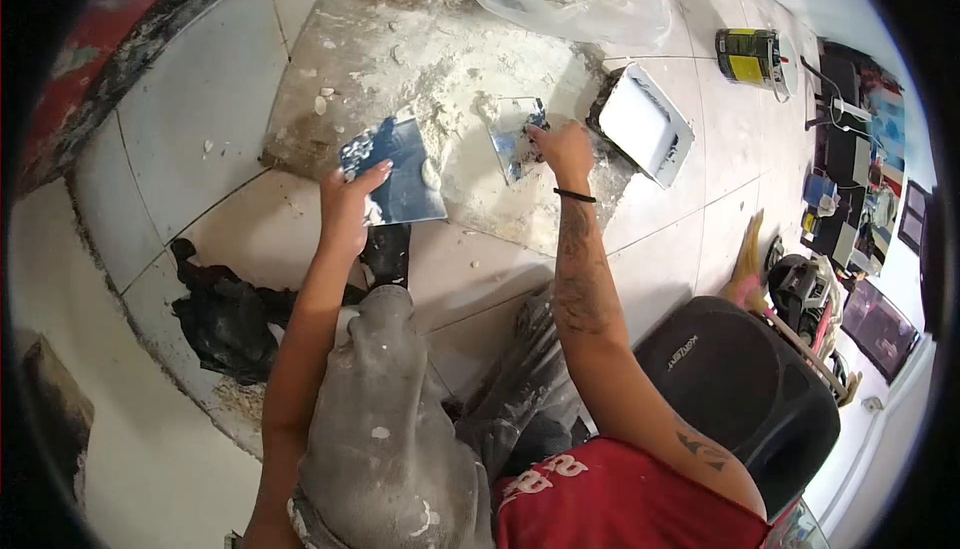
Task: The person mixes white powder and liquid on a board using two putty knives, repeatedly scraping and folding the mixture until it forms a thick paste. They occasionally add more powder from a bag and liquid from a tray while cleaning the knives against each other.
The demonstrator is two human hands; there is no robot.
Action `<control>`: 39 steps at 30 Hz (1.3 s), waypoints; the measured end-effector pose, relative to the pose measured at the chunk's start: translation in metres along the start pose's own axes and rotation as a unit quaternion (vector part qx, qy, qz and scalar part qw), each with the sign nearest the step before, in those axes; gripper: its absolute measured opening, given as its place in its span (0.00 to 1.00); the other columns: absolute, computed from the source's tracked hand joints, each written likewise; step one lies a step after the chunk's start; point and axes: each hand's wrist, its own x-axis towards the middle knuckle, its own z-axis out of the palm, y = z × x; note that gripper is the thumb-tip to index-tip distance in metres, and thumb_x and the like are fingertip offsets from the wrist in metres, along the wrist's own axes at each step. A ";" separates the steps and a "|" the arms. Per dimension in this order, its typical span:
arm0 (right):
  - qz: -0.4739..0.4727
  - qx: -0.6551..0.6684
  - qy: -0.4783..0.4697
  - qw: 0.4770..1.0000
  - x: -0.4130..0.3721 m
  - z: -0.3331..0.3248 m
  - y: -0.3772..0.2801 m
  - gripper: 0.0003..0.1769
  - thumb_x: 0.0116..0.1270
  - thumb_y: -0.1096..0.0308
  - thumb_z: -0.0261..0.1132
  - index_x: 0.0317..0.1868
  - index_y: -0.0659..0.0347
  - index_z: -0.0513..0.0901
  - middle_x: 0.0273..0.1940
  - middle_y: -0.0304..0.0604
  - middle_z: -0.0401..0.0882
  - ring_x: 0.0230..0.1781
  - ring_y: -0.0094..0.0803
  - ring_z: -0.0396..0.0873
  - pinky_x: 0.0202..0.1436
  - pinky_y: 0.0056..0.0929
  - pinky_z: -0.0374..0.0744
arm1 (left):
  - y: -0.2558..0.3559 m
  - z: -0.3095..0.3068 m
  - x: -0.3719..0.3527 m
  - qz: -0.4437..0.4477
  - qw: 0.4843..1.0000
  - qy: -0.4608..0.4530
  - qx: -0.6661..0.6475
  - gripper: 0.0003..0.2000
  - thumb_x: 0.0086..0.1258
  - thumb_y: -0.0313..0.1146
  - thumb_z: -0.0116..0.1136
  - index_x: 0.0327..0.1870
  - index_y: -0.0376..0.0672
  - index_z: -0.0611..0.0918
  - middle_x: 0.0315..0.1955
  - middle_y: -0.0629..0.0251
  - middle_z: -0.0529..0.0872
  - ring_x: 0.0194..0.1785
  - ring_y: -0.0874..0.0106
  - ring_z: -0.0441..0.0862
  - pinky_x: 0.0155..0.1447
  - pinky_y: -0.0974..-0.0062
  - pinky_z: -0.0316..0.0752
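My left hand (350,199) grips the lower left edge of a flat blue plate (410,174), its thumb laid across the face. White paste clings to the plate's upper left corner and sides. In my right hand (565,154) is a smaller flat scraper (510,144), smeared with white and pinched at its right side. The scraper overlaps a heap of crumbly white plaster (450,79) spread over a worn board (330,9). Just right of that hand, a tray (655,129) with a white inside and dark, crusted edge sits at the board's corner.
A clear plastic bag (610,19) with white powder lies beyond the board. Farther right stands a black and yellow bucket (745,57). A black speaker (740,379) is close by my right arm, and a broom (748,259) lies past it. Black cloth (225,324) lies on the left floor tiles.
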 end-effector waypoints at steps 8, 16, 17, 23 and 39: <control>-0.107 0.354 -0.217 0.904 -0.052 -0.040 0.002 0.12 0.58 0.65 0.70 0.27 0.66 0.81 0.20 0.38 0.75 0.20 0.25 0.69 0.25 0.27 0.68 | -0.008 0.037 0.026 0.186 0.915 -0.017 0.358 0.11 0.65 0.34 0.63 0.28 0.33 0.83 0.19 0.59 0.83 0.23 0.69 0.80 0.29 0.67 0.70; -0.187 0.308 -0.080 0.929 -0.100 -0.049 -0.010 0.09 0.52 0.71 0.63 0.30 0.70 0.78 0.24 0.61 0.76 0.25 0.55 0.77 0.32 0.42 0.75 | -0.004 0.112 0.013 0.256 0.816 -0.079 0.511 0.13 0.65 0.33 0.58 0.24 0.31 0.79 0.20 0.43 0.80 0.28 0.46 0.80 0.36 0.55 0.73; -0.199 0.308 -0.070 0.928 -0.102 -0.047 -0.009 0.09 0.53 0.71 0.63 0.31 0.70 0.79 0.24 0.59 0.77 0.24 0.50 0.76 0.31 0.40 0.75 | -0.008 0.117 0.015 0.276 0.800 -0.080 0.527 0.13 0.65 0.33 0.58 0.24 0.31 0.79 0.20 0.43 0.80 0.29 0.45 0.80 0.37 0.54 0.73; -0.224 0.310 -0.075 0.921 -0.110 -0.059 -0.009 0.05 0.48 0.76 0.60 0.25 0.69 0.72 0.25 0.63 0.74 0.29 0.63 0.75 0.35 0.48 0.74 | -0.024 0.137 0.036 0.277 0.748 -0.052 0.601 0.14 0.65 0.35 0.57 0.24 0.31 0.81 0.22 0.43 0.82 0.31 0.43 0.81 0.41 0.51 0.74; -0.337 0.245 -0.039 0.908 -0.103 -0.045 0.018 0.07 0.54 0.78 0.58 0.34 0.67 0.70 0.25 0.58 0.71 0.24 0.55 0.71 0.30 0.42 0.72 | -0.019 0.101 0.029 0.215 0.851 -0.046 0.477 0.15 0.63 0.35 0.59 0.23 0.30 0.78 0.18 0.42 0.79 0.25 0.45 0.80 0.33 0.55 0.72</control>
